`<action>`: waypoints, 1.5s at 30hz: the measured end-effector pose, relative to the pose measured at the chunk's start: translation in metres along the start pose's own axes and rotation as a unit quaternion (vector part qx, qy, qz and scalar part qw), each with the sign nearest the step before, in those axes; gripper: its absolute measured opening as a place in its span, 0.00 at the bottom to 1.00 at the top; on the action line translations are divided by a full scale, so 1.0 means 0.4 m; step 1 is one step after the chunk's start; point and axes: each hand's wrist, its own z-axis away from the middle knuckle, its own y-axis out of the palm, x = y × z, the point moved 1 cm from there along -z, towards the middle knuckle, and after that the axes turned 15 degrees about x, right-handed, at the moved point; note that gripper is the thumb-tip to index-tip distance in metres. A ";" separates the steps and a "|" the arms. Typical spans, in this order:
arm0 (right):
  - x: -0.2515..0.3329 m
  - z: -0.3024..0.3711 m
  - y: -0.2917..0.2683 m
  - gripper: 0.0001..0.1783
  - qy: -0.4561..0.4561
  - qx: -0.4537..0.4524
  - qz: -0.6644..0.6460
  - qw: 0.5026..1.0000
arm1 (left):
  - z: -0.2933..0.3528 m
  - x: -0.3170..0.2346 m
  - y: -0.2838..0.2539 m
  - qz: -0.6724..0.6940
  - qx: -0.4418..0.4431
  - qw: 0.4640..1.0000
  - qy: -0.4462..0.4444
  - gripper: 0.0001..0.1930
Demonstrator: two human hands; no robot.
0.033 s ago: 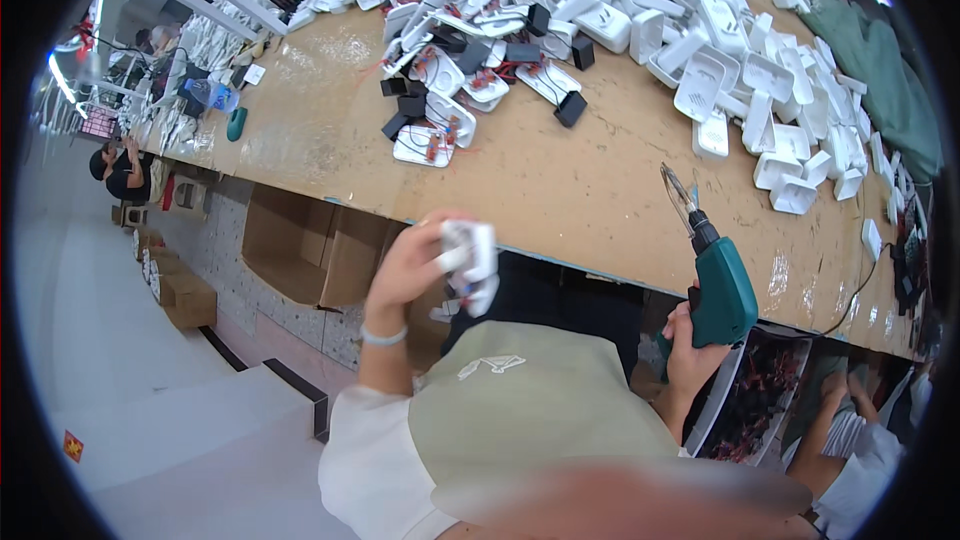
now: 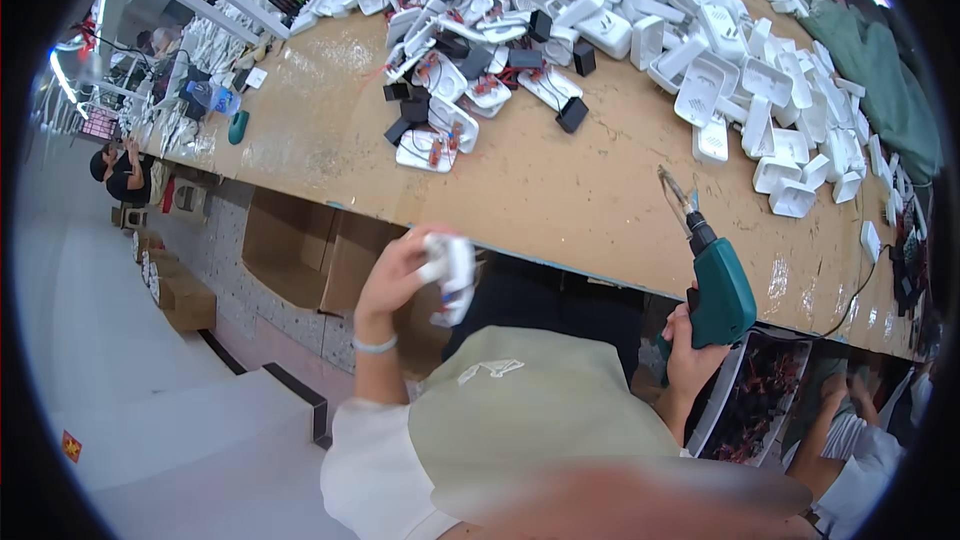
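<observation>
My left hand (image 2: 396, 270), raised just off the table's front edge, grips a white plastic casing (image 2: 459, 275). The casing is smeared by motion, and dark and reddish bits show at its lower end. In my right hand (image 2: 690, 355) is a green pistol-shaped soldering gun (image 2: 726, 290), my fingers wrapped round its handle. Its metal tip (image 2: 672, 188) points up and away over the table. Beyond my hands lies a heap of white casings with red wires and black blocks (image 2: 440, 130).
Empty white shells (image 2: 700, 90) are piled across the back and right of the brown table (image 2: 560, 195). A green cloth (image 2: 860, 60) lies far right. Cardboard boxes (image 2: 290, 245) stand on the floor at left. Another person (image 2: 850, 450) sits at lower right; others work further off.
My left hand and the casing have shifted slightly left and toward me, and the casing has turned somewhat. My right hand and the soldering gun are nearly unmoved.
</observation>
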 end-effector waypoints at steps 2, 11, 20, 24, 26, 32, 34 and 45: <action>-0.010 -0.008 0.014 0.14 -0.013 0.027 0.003 1.000 | 0.126 0.120 -0.073 0.039 -0.016 0.999 -0.033 0.20; 0.044 0.009 0.087 0.04 0.002 0.023 0.046 0.999 | 0.443 1.067 -0.106 -0.042 -0.111 0.873 -0.473 0.18; 0.024 0.005 0.120 0.06 -0.022 0.027 0.153 0.988 | 0.292 1.201 0.027 -0.239 -0.011 0.812 -0.532 0.34; 0.076 -0.013 0.097 0.10 0.001 0.000 0.086 0.996 | 0.116 0.711 -0.032 -0.299 0.083 0.816 -0.488 0.18; 0.070 -0.034 0.074 0.13 -0.016 -0.017 0.085 0.996 | 0.069 0.415 -0.068 -0.326 0.257 0.839 -0.352 0.15; 0.044 -0.067 0.033 0.18 -0.053 -0.059 0.044 0.996 | -0.328 -0.174 -0.023 -0.356 0.150 0.916 0.106 0.14; 0.050 -0.064 0.038 0.18 -0.052 -0.067 0.039 0.996 | -0.569 -0.194 -0.054 -0.533 0.003 0.822 0.201 0.23; -0.006 0.010 -0.085 0.21 -0.029 -0.161 0.001 0.987 | -0.856 -0.129 0.020 -0.775 -0.017 0.596 0.209 0.12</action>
